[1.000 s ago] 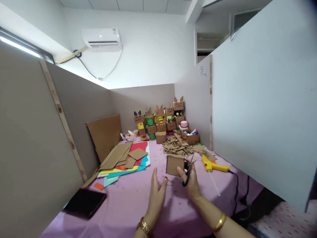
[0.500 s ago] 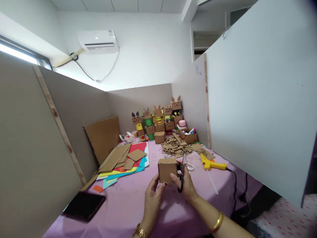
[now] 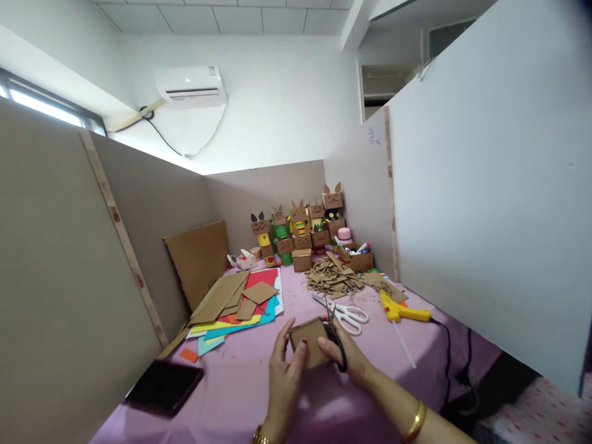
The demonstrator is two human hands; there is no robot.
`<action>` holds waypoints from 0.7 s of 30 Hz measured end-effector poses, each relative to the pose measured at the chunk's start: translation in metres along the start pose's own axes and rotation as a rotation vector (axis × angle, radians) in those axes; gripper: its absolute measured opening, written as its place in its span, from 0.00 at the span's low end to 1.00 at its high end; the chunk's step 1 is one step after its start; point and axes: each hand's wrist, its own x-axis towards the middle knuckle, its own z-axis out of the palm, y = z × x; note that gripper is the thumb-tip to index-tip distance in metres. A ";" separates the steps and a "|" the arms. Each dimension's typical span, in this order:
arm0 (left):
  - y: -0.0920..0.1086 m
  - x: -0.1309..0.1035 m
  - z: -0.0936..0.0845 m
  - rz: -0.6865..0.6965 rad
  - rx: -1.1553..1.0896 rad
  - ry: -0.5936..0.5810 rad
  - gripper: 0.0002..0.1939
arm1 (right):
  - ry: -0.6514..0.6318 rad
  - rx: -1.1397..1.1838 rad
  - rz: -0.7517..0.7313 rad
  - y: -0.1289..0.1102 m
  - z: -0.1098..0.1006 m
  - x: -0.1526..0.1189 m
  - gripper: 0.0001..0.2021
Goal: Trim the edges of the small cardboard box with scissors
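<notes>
A small brown cardboard box [image 3: 311, 340] is held low over the pink table [image 3: 240, 394] between both hands. My left hand [image 3: 284, 370] grips its left side with thumb on top. My right hand [image 3: 349, 359] touches the box's right side while its fingers sit in the loops of black-handled scissors [image 3: 337, 343], blades pointing up beside the box. A gold watch is on my left wrist, a gold bangle on my right.
White-handled scissors [image 3: 345, 314] and a yellow glue gun [image 3: 402, 310] with a black cord lie just beyond. Cardboard scraps [image 3: 335, 280], coloured paper with cardboard pieces [image 3: 235, 305], a dark tablet [image 3: 163, 386] and cardboard animal figures [image 3: 300, 228] fill the booth between partition walls.
Both hands drew the box nearer and lower and tilted it so its top faces me. The white-handled scissors behind it are now uncovered.
</notes>
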 end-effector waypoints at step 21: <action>0.013 0.011 -0.003 -0.274 -0.124 0.034 0.22 | -0.075 0.018 0.281 0.004 0.000 0.003 0.30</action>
